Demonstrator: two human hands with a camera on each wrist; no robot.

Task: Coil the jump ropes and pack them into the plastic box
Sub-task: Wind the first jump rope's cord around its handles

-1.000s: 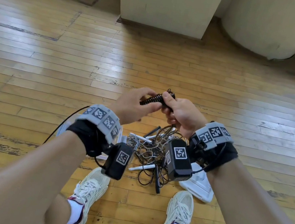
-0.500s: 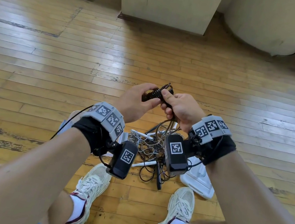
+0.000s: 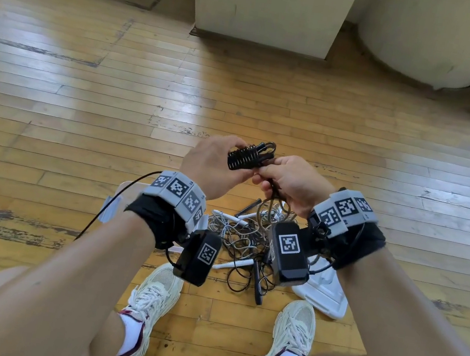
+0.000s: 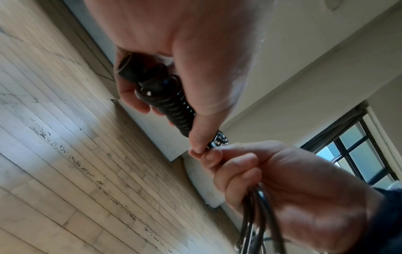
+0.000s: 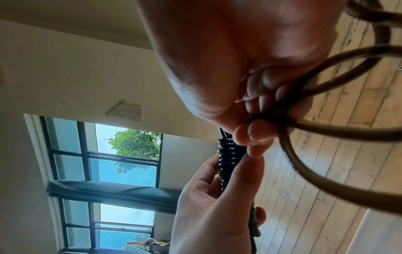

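Head view, widest first: the worn yellow wooden plank floor (image 3: pixel 87 102) carries nearly all of the work not yet done. Between the person's pale sneakers (image 3: pixel 150 301) lies a tangled heap of thin dark and white jump ropes with slim handles (image 3: pixel 241 239), loose and uncoiled. A white plastic lid or tray (image 3: pixel 323 293) lies at the heap's right edge, and a clear plastic box (image 3: pixel 117 203) shows only as a corner behind the left forearm; whether anything is packed in it cannot be told.

Above the heap, one rope is in hand. The left hand (image 3: pixel 209 166) curls its fingers round the black handles wound tight with cord (image 3: pixel 244 158), the thumb pressing along the windings. The right hand (image 3: pixel 292 181) pinches the brown-black cord (image 5: pixel 304 141) just at the end of the windings, with several slack loops bunched in its palm and hanging below.

By my reading this rope is about half bound: the winding covers part of the handles and loops remain to be taken up. After that it has to go into the box, and the whole heap is left.
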